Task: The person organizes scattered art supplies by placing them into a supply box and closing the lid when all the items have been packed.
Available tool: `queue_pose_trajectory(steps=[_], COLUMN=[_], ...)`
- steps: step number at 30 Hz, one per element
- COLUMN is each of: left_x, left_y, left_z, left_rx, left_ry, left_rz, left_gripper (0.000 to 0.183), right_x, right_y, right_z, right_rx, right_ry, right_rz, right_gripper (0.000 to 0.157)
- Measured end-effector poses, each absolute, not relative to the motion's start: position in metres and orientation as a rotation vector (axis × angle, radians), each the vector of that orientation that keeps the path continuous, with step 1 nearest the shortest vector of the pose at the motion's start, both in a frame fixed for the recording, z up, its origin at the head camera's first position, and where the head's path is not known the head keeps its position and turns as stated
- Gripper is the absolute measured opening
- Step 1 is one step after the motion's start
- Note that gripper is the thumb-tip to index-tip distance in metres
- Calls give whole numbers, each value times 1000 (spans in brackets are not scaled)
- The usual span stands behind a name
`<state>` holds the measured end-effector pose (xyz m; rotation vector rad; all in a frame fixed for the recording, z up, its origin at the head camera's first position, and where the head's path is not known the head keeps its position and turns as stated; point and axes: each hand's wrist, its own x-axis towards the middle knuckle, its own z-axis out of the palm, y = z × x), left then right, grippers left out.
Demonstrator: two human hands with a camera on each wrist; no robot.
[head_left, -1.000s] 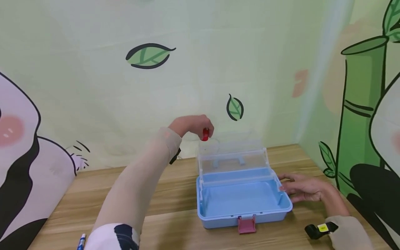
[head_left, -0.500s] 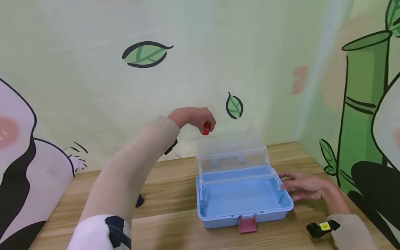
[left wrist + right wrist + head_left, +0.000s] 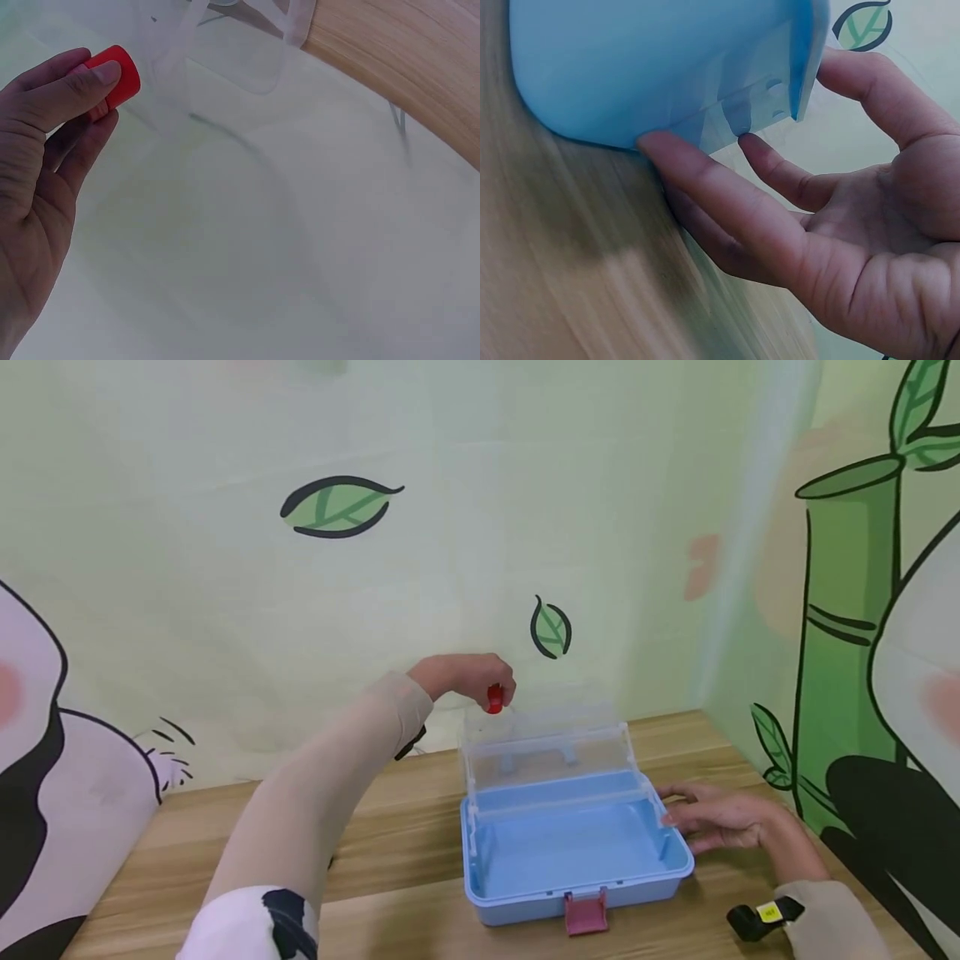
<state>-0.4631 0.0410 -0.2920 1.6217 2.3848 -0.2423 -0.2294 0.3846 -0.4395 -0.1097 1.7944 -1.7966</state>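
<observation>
My left hand pinches a small red cylinder between thumb and fingers, above the raised clear lid. In the left wrist view, the cylinder's other end is covered by the fingers. A light blue plastic box stands on the table with its clear lid tipped up and back. Its dark pink latch hangs down at the front. At the box's right end is my right hand, fingers spread; in the right wrist view, fingertips touch its outer wall and the rim.
The wood-grain table runs back to a pale green backdrop printed with leaves. Bamboo is printed on the right side. A small dark thing is mostly hidden behind the left forearm.
My left hand, still pinching the red cylinder, rises slightly, lowers again and shifts a little right over the lid. The right hand stays at the box. The head view tilts slightly.
</observation>
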Motion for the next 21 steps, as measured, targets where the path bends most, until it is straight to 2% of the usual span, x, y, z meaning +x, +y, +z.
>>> queue_pose_trajectory(steps=[10, 21], left_x=[-461, -445], left_y=[35, 17], left_z=[-298, -299], left_rx=[1595, 1521], left_ry=[2350, 2428], left_rz=[-185, -51], left_gripper=[20, 32], right_x=[-230, -231], right_y=[386, 385], right_z=[-440, -441], right_rx=[-110, -111], right_ry=[1781, 1818], right_rz=[-1803, -1768], right_gripper=[84, 85])
